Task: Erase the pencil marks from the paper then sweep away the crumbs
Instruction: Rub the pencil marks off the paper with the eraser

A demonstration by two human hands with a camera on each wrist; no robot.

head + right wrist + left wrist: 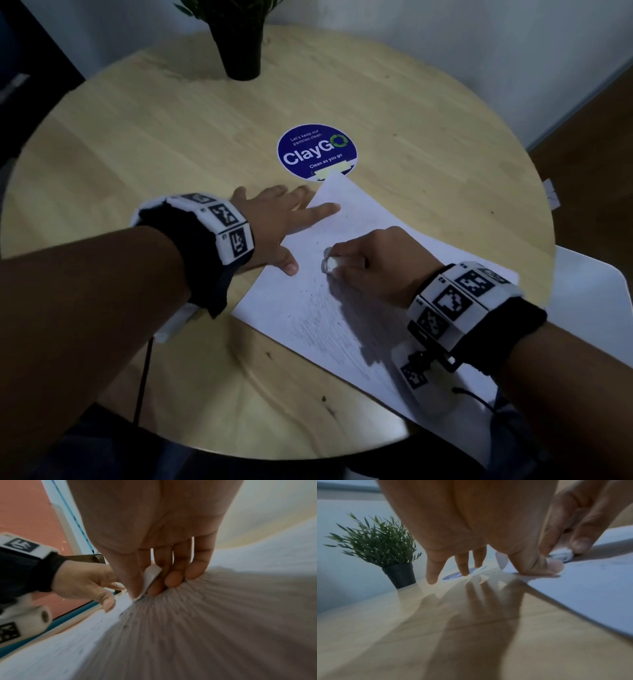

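- Paper (359, 308) lies slantwise on my round desk (137, 137), its far corner touching the blue sticker (317, 150).
- My left hand (274, 226) lies flat with straight, spread fingers, pressing the paper's left edge.
- My right hand (370, 263) pinches a white eraser (327, 265) against the pencil marks (322, 308).
- Dark crumbs (313, 294) dot the sheet near the eraser.

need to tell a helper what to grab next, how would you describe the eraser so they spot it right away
On the round wooden table lies a white sheet of paper, held flat by the left hand. Near the paper's middle, the right hand pinches the eraser against the page. It is a small white block at the fingertips, the only loose solid thing on the sheet besides dark crumbs.
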